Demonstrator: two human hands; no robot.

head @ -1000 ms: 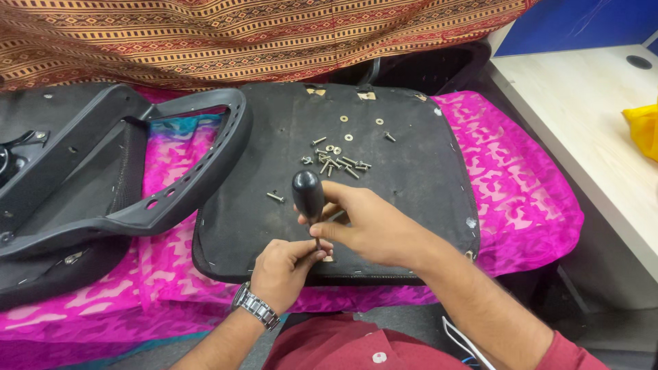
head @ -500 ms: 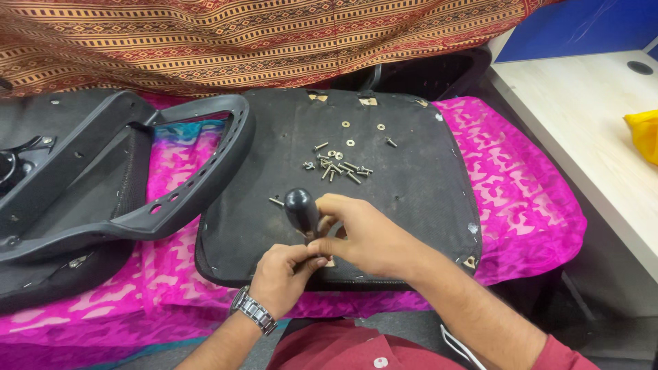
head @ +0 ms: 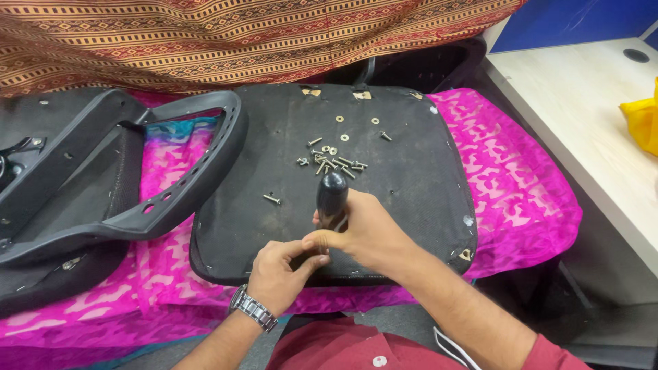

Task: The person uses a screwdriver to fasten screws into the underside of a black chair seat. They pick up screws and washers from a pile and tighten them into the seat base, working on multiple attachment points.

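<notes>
Nearest the camera, the left hand (head: 277,270), with a metal watch (head: 252,308) on its wrist, is pinching its fingertips together low against the near edge of the seat panel (head: 404,178); whatever small thing it is steadying there is hidden, so I cannot tell what it is grasping. Just above and touching it, the right hand (head: 367,229) is clenching round the screwdriver (head: 332,195), whose rounded black handle is standing upright over that same spot, its tip out of sight behind the fingers. Compared with a second ago, both hands are sitting at the same place on the panel and the handle is standing a little more upright, while the left fingers are closing tighter under the right thumb; to my eye that means the tool is being held on one fixing point rather than moved to another. Further out on the black panel, a lone screw (head: 272,199) is lying apart, and beyond it a loose heap of screws (head: 332,161) and washers is resting just as before. To the left, a black plastic frame (head: 157,185) is lying on the pink cloth (head: 521,192), and a striped fabric (head: 240,34) is hanging at the far edge.
</notes>
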